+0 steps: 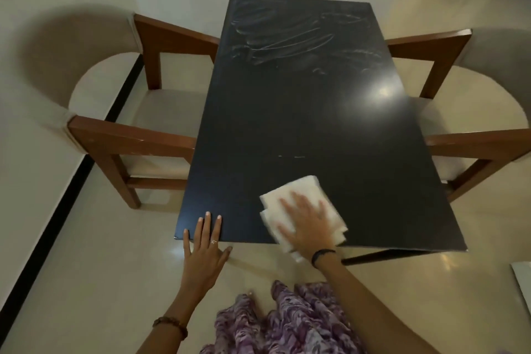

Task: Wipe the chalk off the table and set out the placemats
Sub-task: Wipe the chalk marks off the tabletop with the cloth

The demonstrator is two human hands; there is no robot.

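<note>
A dark rectangular table (pixel 301 129) fills the middle of the head view. White chalk smears (pixel 290 37) cover its far half, and a short faint chalk line (pixel 293 156) lies near the middle. My right hand (pixel 309 227) presses flat, fingers spread, on a folded white cloth (pixel 298 190) at the near edge of the table. My left hand (pixel 205 244) rests open on the near left corner, fingertips on the tabletop. No placemats are in view.
Two wooden armchairs with beige seats flank the table, one on the left (pixel 115 129) and one on the right (pixel 471 135). A wall with a black skirting (pixel 66 181) runs along the left. The floor is pale tile.
</note>
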